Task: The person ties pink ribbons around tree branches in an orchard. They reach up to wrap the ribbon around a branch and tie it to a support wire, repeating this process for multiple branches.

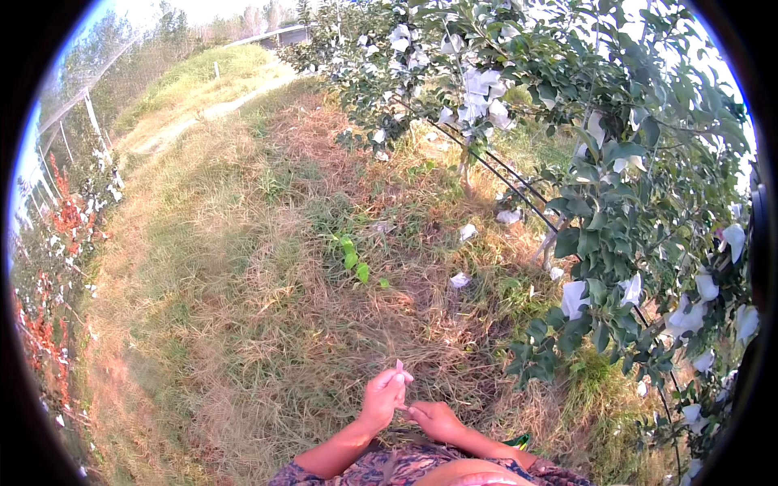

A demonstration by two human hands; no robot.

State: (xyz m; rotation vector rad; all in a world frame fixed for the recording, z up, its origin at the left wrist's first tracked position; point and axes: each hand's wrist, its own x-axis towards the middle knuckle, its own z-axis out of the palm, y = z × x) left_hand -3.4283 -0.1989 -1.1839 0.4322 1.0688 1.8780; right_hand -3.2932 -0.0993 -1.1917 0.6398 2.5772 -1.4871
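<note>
My left hand point(382, 396) is raised low in the view, in front of my patterned clothing point(395, 465). Its fingers are closed around a small pale pink strip point(399, 365), whose upper end sticks out above the thumb. Just to the right and a little lower, my right hand point(436, 420) has its thumb and fingers pinched together. They meet what looks like the lower end of the same strip, below the left hand. The strip's middle is hidden by the left hand, and its material is too small to make out.
Leafy fruit trees point(586, 237) bearing many white bags point(573, 299) line the right side. Dark hoses point(516, 185) run along that row. Crumpled white bags point(460, 280) lie on the dry grass point(243, 304). Another row with reddish foliage point(68, 215) stands at far left.
</note>
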